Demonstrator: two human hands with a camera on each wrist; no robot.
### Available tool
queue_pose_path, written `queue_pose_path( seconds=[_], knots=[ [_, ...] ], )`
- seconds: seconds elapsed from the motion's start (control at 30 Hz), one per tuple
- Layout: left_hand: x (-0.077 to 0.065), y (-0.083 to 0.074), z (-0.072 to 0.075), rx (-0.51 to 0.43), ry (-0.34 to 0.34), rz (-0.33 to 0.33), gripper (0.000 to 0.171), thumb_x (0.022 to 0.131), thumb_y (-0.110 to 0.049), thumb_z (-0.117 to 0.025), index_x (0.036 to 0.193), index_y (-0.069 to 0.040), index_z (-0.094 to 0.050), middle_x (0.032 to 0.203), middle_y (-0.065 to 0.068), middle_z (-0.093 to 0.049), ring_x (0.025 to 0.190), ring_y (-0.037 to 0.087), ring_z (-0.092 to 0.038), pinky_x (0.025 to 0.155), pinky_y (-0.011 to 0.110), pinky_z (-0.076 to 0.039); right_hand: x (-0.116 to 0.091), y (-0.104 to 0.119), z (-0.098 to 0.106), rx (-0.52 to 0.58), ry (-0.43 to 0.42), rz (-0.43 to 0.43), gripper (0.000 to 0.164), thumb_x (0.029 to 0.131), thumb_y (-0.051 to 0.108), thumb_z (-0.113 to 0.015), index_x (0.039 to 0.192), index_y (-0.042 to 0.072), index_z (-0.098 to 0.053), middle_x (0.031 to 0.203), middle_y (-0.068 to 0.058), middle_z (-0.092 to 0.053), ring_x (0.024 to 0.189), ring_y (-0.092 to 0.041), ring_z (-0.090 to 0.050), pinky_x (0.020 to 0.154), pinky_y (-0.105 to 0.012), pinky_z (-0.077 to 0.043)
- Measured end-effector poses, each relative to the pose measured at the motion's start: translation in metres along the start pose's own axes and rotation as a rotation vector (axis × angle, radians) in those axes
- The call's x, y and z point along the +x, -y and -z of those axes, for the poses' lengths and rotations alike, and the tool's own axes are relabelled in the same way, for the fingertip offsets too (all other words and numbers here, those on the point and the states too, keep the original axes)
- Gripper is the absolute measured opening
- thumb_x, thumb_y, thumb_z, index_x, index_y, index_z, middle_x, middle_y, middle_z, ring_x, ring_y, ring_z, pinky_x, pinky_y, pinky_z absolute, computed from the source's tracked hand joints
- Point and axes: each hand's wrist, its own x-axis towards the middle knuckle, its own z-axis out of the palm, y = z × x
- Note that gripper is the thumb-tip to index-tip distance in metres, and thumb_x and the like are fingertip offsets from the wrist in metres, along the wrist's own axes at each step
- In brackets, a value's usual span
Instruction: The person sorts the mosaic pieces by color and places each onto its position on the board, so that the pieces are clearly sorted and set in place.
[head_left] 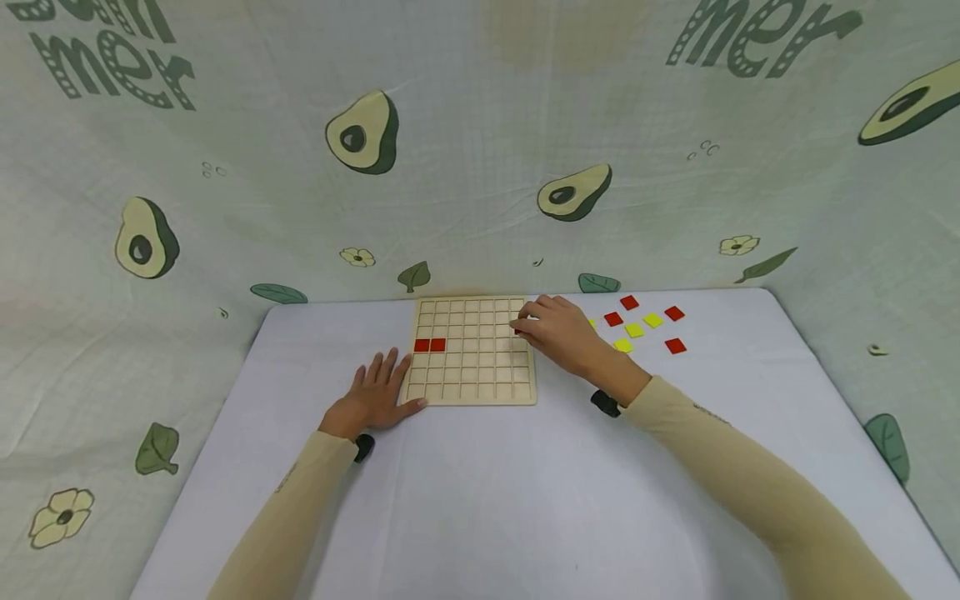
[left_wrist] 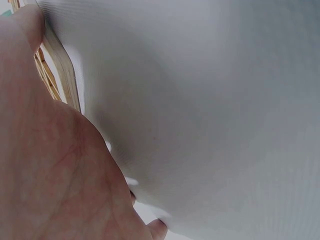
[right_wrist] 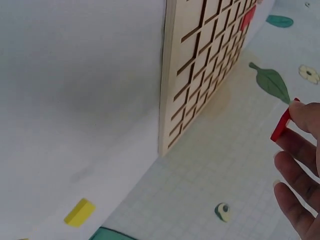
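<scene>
A wooden grid board (head_left: 480,367) lies at the far side of the table, with two red square tiles (head_left: 431,345) side by side in cells at its left edge. My left hand (head_left: 372,393) rests with fingers spread at the board's left side, its thumb along the near left corner. In the left wrist view the thumb lies by the board's wooden edge (left_wrist: 65,70). My right hand (head_left: 558,333) is over the board's right edge. Between thumb and forefinger it pinches a red tile (right_wrist: 284,121), seen edge-on and raised off the board in the right wrist view.
Right of the board lie several loose red tiles (head_left: 674,313) and yellow tiles (head_left: 634,331) on the white table (head_left: 480,500). Behind the table's far edge hangs a cloth (head_left: 465,167) printed with avocados and leaves.
</scene>
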Motion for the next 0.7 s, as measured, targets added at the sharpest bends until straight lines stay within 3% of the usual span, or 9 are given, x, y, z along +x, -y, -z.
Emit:
queue_pose_path(
  seconds=[0.33,0.7],
  knots=[
    [-0.001,-0.004,0.001,0.005,-0.002,0.005,0.094,0.106,-0.059,-0.051,0.169,-0.004,-0.01,0.175,0.027,-0.001,0.161,0.05,-0.001,0.128,0.066,-0.005,0.023,0.015,-0.023,0.037,0.006,0.026,0.023,0.093,0.012,-0.083,0.116,0.012,-0.082,0.11,-0.004,-0.075,0.106,-0.025,-0.069,0.093,-0.04,-0.057],
    [-0.003,-0.007,0.004,0.007,0.008,0.016,0.093,0.106,-0.059,-0.051,0.17,-0.004,-0.01,0.176,0.026,-0.001,0.161,0.049,-0.002,0.128,0.065,-0.005,0.044,0.032,-0.046,0.066,0.037,0.033,0.016,0.098,0.015,-0.078,0.113,0.015,-0.082,0.11,-0.004,-0.075,0.105,-0.024,-0.068,0.089,-0.038,-0.056]
  ],
)
